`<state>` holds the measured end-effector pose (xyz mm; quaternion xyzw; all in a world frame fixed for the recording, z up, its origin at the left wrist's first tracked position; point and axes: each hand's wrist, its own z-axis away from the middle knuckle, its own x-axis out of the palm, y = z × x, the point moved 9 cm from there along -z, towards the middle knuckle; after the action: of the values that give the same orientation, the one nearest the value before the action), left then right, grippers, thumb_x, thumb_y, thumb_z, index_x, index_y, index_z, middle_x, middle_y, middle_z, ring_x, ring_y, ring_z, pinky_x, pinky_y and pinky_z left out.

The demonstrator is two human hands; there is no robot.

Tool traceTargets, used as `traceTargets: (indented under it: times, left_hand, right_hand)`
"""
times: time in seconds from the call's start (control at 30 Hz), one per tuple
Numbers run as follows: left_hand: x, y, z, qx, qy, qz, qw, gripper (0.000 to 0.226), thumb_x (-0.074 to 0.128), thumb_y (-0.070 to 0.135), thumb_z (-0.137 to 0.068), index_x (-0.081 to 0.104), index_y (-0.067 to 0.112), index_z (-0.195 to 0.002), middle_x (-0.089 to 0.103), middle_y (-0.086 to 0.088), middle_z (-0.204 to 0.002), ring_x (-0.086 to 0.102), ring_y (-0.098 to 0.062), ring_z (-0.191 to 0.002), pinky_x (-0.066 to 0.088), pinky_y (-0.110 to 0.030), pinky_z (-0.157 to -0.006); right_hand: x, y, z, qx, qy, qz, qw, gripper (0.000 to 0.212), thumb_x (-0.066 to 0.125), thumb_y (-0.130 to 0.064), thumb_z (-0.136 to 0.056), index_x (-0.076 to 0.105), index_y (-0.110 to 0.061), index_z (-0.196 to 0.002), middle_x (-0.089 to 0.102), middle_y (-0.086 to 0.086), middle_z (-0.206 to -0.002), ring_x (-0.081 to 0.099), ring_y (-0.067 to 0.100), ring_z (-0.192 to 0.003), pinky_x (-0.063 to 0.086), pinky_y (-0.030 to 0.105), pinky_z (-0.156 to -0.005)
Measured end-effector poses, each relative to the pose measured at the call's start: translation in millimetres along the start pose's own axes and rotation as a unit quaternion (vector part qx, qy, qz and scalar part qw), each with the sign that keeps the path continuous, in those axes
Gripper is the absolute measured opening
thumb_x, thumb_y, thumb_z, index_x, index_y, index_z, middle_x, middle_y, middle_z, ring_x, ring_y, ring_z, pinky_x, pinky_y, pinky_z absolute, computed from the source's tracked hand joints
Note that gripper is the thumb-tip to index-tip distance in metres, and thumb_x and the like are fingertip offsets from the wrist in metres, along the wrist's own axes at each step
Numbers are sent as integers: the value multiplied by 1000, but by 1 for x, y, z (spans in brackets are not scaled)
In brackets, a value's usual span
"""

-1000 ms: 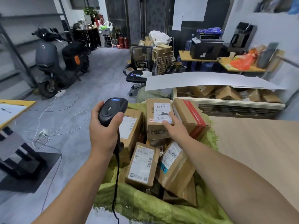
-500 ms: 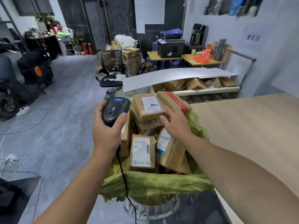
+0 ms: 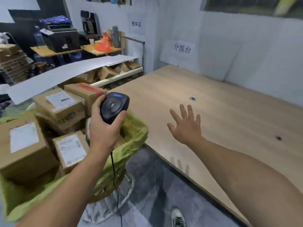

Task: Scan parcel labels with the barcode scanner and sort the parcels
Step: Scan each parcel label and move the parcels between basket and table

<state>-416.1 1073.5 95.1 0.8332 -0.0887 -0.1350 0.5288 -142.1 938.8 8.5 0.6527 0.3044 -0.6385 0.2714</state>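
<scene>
Four cardboard parcels (image 3: 24, 145) lay in one green sack (image 3: 132, 138). Above the sack's right side, the left hand (image 3: 101, 130) gripped one black scanner (image 3: 114, 107), fingers curled round it. The right hand (image 3: 186, 126) was spread, holding nothing, over one wooden table (image 3: 229, 122).

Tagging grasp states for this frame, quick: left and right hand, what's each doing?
Left hand: gripping the barcode scanner.
Right hand: open, fingers spread, holding nothing, over the table.
</scene>
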Motion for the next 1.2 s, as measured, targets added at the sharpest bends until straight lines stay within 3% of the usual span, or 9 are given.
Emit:
traceTargets:
  times: [0.17,0.33,0.4,0.5,0.57,0.63,0.7,0.77,1.2]
  left_hand:
    - [109,27,26,10,-122,62,991,72,80,18,-85,43,17,-146,56,17,-123,58,16,-102,42,-2,-86]
    - [213,72,78,20,-223,109,969,76,75,37,-76,43,25,-143,57,11,-127,58,11,-108,48,-13,-92]
    - [251,91,107,19,-258,125,958,73,75,38,-76,44,32,-141,59,9,-129,62,-2,-109,54,-29,-93]
    - [307,118,152,11,-300,144,943,67,76,45,-73,46,44,-133,63,13,-123,64,-39,-104,54,-63,-84]
    - [347,136,185,9,-331,160,930,69,76,46,-72,45,47,-134,63,13,-122,60,-51,-103,51,-71,-81]
    - [385,157,222,13,-356,166,919,70,77,40,-75,45,43,-137,64,19,-118,64,-39,-105,55,-59,-86]
    - [422,177,260,36,-381,171,908,70,80,28,-82,44,34,-142,62,29,-113,64,1,-104,53,-23,-92]
    - [457,198,297,50,-399,172,899,71,79,20,-86,42,27,-146,57,32,-114,55,22,-99,41,0,-83]
    - [627,296,493,71,-488,212,844,69,77,15,-87,43,22,-146,54,30,-119,52,25,-101,37,3,-83]
  right_hand:
    - [-11,128,70,144,6,-3,990,62,26,-60,-102,7,-42,-158,-11,-1,-169,-16,28,-154,4,61,-120]
    - [-20,248,156,274,12,-7,962,61,28,-59,-103,9,-42,-158,-9,1,-169,-14,28,-154,6,62,-119]
    - [-25,292,194,319,17,-8,948,61,28,-58,-103,8,-41,-158,-9,1,-169,-14,28,-154,6,62,-120]
    - [-32,353,249,369,27,-9,929,63,27,-57,-103,6,-39,-159,-7,1,-169,-13,29,-154,4,60,-121]
    - [-35,395,288,396,38,-12,918,63,27,-57,-103,6,-39,-159,-6,2,-169,-13,29,-154,2,58,-121]
    - [-40,439,329,420,49,-22,906,63,28,-56,-103,6,-39,-159,-4,1,-169,-13,27,-155,0,57,-122]
    - [-44,484,371,442,55,-28,895,63,29,-56,-103,8,-39,-159,-1,1,-170,-10,25,-155,0,55,-123]
    - [-49,529,414,467,61,-24,882,62,30,-55,-103,9,-38,-159,2,2,-169,-6,26,-155,2,55,-123]
    - [-67,706,597,567,66,-33,820,61,25,-56,-103,9,-38,-160,-2,3,-169,-13,26,-155,-1,58,-123]
